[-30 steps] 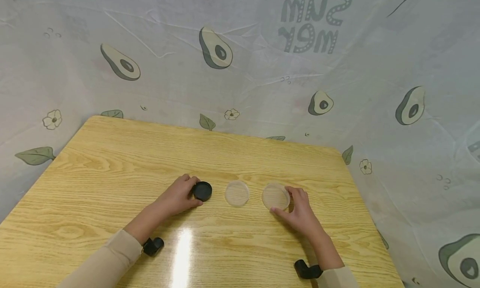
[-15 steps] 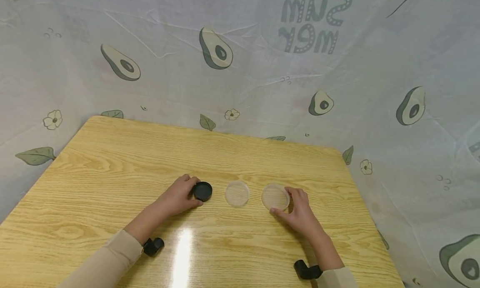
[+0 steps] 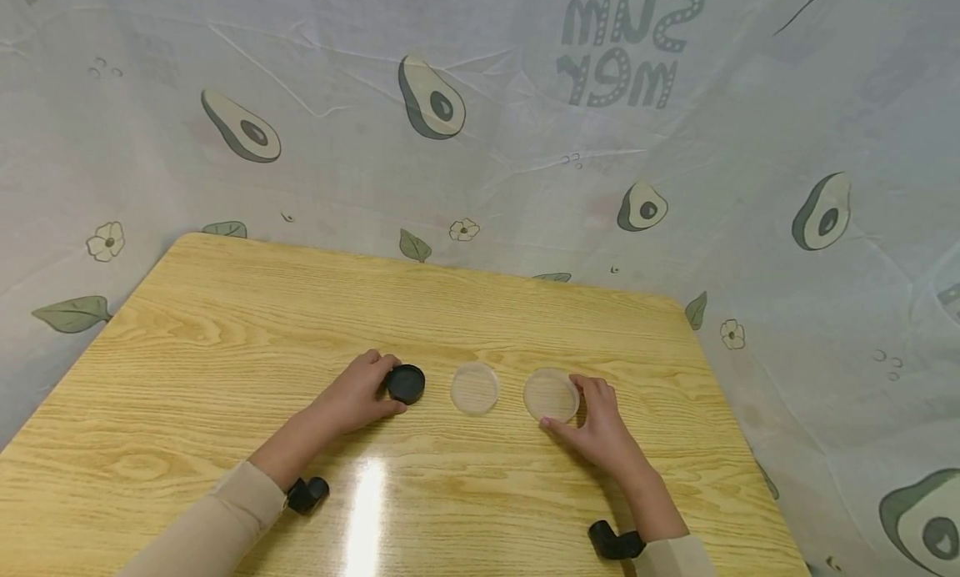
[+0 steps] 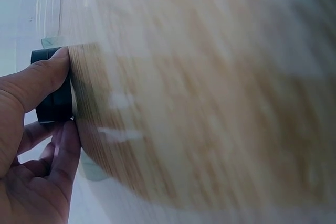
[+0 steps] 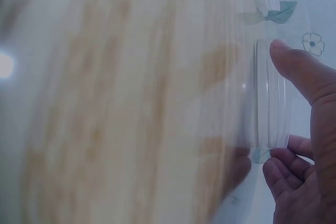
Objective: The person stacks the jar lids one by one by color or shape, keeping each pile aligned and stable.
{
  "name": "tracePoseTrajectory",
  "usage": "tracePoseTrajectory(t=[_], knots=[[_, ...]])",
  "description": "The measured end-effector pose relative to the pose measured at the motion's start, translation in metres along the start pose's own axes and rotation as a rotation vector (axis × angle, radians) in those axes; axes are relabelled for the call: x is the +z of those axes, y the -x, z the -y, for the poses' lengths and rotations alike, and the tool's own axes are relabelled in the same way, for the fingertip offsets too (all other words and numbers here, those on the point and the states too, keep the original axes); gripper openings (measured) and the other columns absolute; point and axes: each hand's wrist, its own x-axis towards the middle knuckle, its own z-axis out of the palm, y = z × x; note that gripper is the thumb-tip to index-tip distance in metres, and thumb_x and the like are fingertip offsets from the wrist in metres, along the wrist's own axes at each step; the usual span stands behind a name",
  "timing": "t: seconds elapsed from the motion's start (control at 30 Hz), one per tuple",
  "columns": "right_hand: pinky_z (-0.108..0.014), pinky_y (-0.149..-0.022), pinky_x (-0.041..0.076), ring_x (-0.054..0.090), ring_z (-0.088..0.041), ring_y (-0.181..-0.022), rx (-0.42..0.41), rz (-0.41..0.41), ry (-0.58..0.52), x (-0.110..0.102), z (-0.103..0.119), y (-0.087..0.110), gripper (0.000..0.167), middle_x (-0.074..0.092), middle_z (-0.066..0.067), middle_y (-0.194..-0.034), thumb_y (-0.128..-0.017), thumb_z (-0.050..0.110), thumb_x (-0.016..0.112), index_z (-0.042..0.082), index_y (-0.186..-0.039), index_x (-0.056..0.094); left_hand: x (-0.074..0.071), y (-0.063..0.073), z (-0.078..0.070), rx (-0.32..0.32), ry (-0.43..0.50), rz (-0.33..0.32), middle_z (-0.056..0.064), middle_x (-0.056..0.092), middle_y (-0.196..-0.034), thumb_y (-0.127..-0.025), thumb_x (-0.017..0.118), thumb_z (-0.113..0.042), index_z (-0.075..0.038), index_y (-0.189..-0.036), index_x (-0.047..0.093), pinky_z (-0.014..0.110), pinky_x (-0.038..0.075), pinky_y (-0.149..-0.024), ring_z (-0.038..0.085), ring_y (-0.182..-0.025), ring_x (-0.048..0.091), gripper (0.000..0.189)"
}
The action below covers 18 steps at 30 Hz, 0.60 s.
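My left hand (image 3: 362, 393) grips a small black round lid-like piece (image 3: 406, 384) by its side, thumb at the near edge and fingers at the far edge. In the left wrist view this black piece (image 4: 55, 98) shows as a short cylinder standing on the tabletop. On the right, my right hand (image 3: 597, 418) holds a clear shallow round dish (image 3: 551, 395) between thumb and fingertips. Its see-through wall (image 5: 269, 98) shows from the side in the right wrist view. A slightly smaller clear round dish (image 3: 475, 388) lies between the two hands, touched by neither.
The wood-grain table (image 3: 315, 293) reaches back to a pale cloth (image 3: 337, 168) printed with avocados and leaves. Black wrist cameras sit on both wrists, the left one (image 3: 307, 494) and the right one (image 3: 615, 541) close over the table. Bright glare marks the front of the tabletop.
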Motion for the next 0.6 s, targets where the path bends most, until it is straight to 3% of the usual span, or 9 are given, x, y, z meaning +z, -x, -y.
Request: tracePoseTrajectory(t=[0.6], knots=[[-0.067, -0.108, 0.043, 0.041, -0.043, -0.136, 0.008, -0.006, -0.019, -0.0026, 0.0053, 0.0045, 0.093, 0.045, -0.027, -0.145, -0.088, 0.043, 0.084, -0.004, -0.154, 0.038, -0.0012, 0.0011, -0.0035, -0.016, 0.026, 0.002, 0.015, 0.061, -0.109, -0.087, 0.087, -0.023, -0.002, -0.131, 0.063, 0.044, 0.05, -0.085, 0.024, -0.095, 0.057, 0.055]])
